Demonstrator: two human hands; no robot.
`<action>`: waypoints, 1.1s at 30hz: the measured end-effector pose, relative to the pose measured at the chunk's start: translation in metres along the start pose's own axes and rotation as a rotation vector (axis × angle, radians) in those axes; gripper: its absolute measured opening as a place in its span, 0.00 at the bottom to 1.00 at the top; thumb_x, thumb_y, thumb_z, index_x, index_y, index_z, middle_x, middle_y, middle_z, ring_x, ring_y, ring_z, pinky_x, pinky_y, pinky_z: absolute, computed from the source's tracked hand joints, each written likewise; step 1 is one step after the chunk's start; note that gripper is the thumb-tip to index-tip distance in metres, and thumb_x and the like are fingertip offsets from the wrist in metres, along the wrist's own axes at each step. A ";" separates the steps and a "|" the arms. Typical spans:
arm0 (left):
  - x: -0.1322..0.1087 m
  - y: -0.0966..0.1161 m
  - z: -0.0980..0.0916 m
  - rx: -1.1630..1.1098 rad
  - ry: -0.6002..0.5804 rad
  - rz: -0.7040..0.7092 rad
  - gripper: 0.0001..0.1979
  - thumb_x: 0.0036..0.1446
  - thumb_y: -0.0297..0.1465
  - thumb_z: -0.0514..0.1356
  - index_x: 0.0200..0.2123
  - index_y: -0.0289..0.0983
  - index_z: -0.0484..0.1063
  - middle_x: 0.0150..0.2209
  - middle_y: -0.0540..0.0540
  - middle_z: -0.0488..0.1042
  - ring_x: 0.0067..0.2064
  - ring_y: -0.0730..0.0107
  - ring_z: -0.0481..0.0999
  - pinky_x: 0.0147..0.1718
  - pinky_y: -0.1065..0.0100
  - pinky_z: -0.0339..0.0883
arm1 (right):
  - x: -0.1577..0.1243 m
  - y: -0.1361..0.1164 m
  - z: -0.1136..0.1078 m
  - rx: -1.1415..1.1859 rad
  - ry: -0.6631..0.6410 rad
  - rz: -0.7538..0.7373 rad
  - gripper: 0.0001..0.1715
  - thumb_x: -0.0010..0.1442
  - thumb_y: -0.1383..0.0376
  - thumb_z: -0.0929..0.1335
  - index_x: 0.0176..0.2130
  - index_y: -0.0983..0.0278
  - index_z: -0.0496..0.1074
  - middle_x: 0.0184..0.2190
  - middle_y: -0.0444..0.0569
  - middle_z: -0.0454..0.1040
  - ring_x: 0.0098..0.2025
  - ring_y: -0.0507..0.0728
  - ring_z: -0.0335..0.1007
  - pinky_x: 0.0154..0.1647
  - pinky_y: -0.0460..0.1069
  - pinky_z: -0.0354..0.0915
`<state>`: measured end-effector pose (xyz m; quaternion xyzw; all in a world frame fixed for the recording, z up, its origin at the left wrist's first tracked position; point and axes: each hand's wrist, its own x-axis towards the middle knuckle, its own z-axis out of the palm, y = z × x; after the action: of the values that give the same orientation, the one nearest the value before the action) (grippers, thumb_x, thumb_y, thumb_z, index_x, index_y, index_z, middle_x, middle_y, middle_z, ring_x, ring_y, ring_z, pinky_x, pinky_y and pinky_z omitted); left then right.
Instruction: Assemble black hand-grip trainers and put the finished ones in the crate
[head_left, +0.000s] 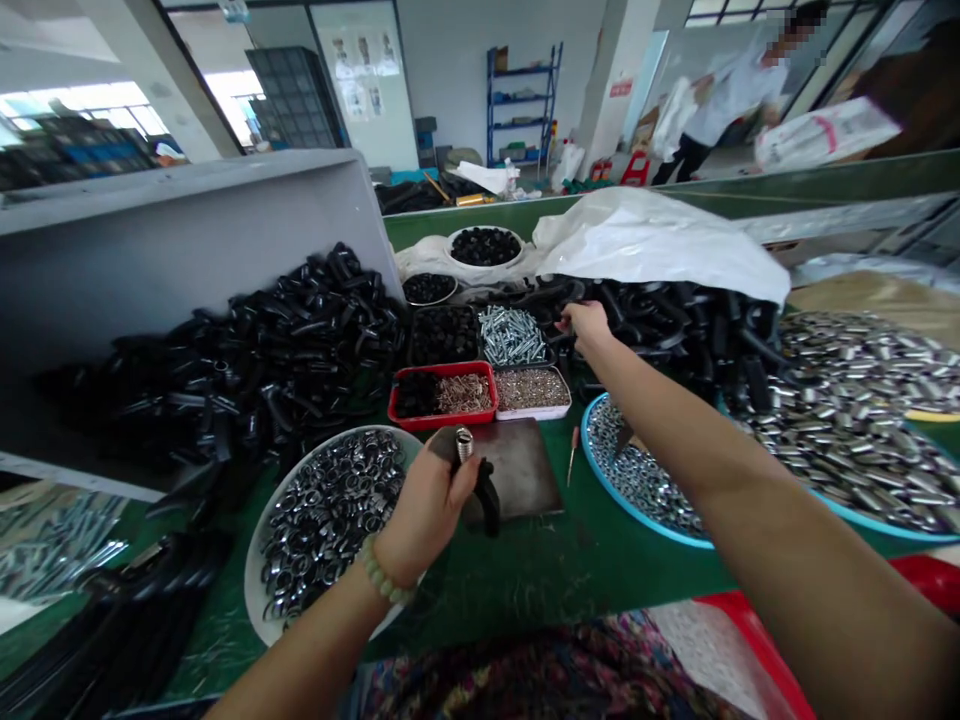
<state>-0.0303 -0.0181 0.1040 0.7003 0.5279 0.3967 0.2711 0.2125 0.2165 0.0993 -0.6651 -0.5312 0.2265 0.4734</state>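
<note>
- Upper left of the frame, a grey metal bin (187, 225) holds a deep heap of black moulded parts (255, 350); a bag of long silver screws (56, 545) lies at lower left.
- Left of centre, a white round tray (251, 570) on the green tabletop (540, 610) is filled with steel rings (330, 520).
- Lower centre, the left hand (427, 510), a pale bead bracelet (382, 570) at its wrist, has its grip closed around a black fitting (486, 495) with a silver threaded insert (465, 443), held just above a dark metal plate (521, 470).
- That fitting looks light and stiff, probably moulded plastic or rubber; the black body seems the safest place to hold, since the metal insert may prove slippery.
- Centre, a red tray (442, 368) and a white tray of tiny brass-coloured pieces (532, 388) sit below a dark tray of silver screws (512, 335).
- Just right of centre, the right hand (587, 325) reaches over a mound of black curved pieces (660, 325), its fingertips (566, 312) drawn together at the edge; whether they pinch anything, I can't tell.
- Further right, a blue-rimmed tray (645, 525) holds silver nuts, beside a spread of steel sleeves (855, 420).
- Upper right, a co-worker in a white shirt (720, 110) stands beyond the tabletop. No brand or writing can be read.
</note>
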 end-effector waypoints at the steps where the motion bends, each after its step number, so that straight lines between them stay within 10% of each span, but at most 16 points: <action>1: 0.000 -0.002 0.001 -0.001 -0.020 -0.008 0.09 0.63 0.33 0.50 0.33 0.37 0.65 0.33 0.47 0.69 0.36 0.67 0.67 0.38 0.67 0.61 | -0.020 0.006 -0.005 0.047 -0.012 0.010 0.18 0.54 0.70 0.60 0.46 0.63 0.56 0.34 0.48 0.67 0.32 0.54 0.69 0.37 0.53 0.69; 7: -0.003 -0.009 0.014 0.072 -0.267 -0.086 0.16 0.64 0.41 0.48 0.30 0.37 0.65 0.29 0.48 0.70 0.32 0.68 0.67 0.34 0.67 0.60 | -0.178 0.022 -0.038 0.690 -0.306 0.094 0.20 0.54 0.52 0.69 0.41 0.58 0.59 0.31 0.40 0.66 0.23 0.48 0.66 0.23 0.45 0.65; 11: -0.011 -0.005 0.020 0.119 -0.371 -0.107 0.20 0.63 0.46 0.48 0.32 0.36 0.68 0.32 0.45 0.73 0.33 0.65 0.70 0.36 0.65 0.62 | -0.234 0.007 -0.052 0.783 -0.539 0.105 0.22 0.55 0.49 0.69 0.41 0.58 0.62 0.21 0.37 0.62 0.18 0.48 0.59 0.20 0.45 0.60; 22: -0.020 0.009 0.017 0.139 -0.396 -0.023 0.19 0.64 0.43 0.48 0.41 0.35 0.70 0.36 0.44 0.76 0.38 0.64 0.74 0.40 0.65 0.65 | -0.259 -0.008 -0.060 0.644 -0.633 0.200 0.23 0.59 0.45 0.64 0.31 0.62 0.64 0.28 0.43 0.63 0.27 0.51 0.65 0.24 0.47 0.69; 27: -0.022 0.013 0.018 0.304 -0.413 0.027 0.20 0.65 0.42 0.45 0.36 0.35 0.70 0.32 0.44 0.75 0.32 0.66 0.74 0.33 0.67 0.64 | -0.261 -0.017 -0.061 0.475 -0.684 0.229 0.25 0.59 0.45 0.63 0.26 0.62 0.60 0.20 0.38 0.57 0.17 0.48 0.57 0.12 0.44 0.58; 33: -0.026 0.015 0.019 0.567 -0.452 0.130 0.20 0.65 0.42 0.46 0.39 0.34 0.70 0.33 0.42 0.76 0.32 0.62 0.76 0.31 0.66 0.65 | -0.257 -0.024 -0.064 0.231 -0.719 -0.047 0.24 0.63 0.50 0.61 0.24 0.63 0.59 0.20 0.40 0.57 0.22 0.49 0.54 0.20 0.45 0.53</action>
<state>-0.0102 -0.0466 0.0985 0.8498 0.4979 0.0861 0.1502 0.1664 -0.0453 0.0972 -0.4731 -0.6495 0.4930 0.3336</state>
